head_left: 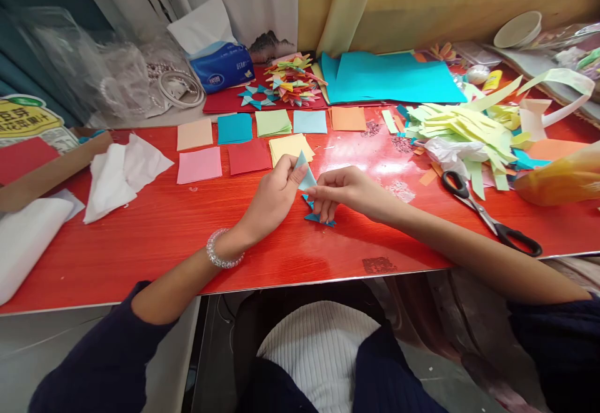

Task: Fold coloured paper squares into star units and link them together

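Two bare hands meet over the red table point(262, 238), holding a piece of light blue paper point(307, 180) folded to a point. The left hand point(277, 189) grips it between thumb and bent fingers, its tip pointing up and away from the person; a clear beaded bracelet point(225, 248) circles that wrist. The right hand point(341, 192) pinches the paper's lower corner with thumb and forefinger, the other fingers curled down. Beneath the right hand lie small blue folded pieces point(323, 219), partly hidden by its fingers. Beyond the hands and to their left, eight stacks of square paper point(249, 156) sit in two rows, five behind and three in front, the yellow one just beside the left hand. Farther right, black-handled scissors point(485, 214) lie closed near a heap of pale green paper strips point(462, 129). Behind the stacks are multicoloured folded-paper rings point(294, 82) and a blue tissue pack point(220, 66).
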Available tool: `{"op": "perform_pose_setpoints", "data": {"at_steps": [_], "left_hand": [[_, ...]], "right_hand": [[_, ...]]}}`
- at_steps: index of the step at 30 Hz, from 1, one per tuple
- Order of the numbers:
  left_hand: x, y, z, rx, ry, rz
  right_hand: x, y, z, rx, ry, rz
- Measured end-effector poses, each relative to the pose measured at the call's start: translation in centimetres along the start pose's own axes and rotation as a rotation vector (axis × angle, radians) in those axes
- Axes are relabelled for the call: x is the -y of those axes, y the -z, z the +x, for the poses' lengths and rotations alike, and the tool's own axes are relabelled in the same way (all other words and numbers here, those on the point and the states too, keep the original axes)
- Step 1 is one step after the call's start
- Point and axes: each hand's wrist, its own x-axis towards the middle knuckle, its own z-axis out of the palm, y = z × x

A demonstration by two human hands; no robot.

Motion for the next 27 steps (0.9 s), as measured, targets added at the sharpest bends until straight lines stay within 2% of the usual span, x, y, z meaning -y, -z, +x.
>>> {"op": "perform_pose_setpoints", "data": {"at_steps": [4,12,17,20,22,25,27], "left_hand": [[-0.2,-0.2,-0.3,0.017,0.004,0.054],[-0.6,0.2,-0.4,0.081,-0.060,0.059],[-0.9,-0.1,-1.0,0.042,-0.109,0.114],[-1.1,-0.4,-1.2,0.012,-0.107,0.095],[-1.2,-0.5,-1.2,-0.024,-0.083,0.074],[-1.2,-0.4,-1.0,-0.065,-0.038,0.032],[-1.0,-0.3,-0.8,-0.045,-0.034,-0.022]], "right_hand": [[-0.1,-0.4,-0.3,0.100,-0.049,-0.005],[0.4,-0.5,-0.8,0.170,-0.044,-0.024],[0.5,-0.3,-0.8,0.290,-0.087,-0.034],[0.9,0.0,-1.0,0.317,-0.085,-0.071],[1.2,0.1,-1.1,0.300,-0.060,-0.135],[1.5,0.1,-1.2,0.174,0.000,-0.255],[1.3,0.1,-1.2,0.108,0.026,-0.291]]}}
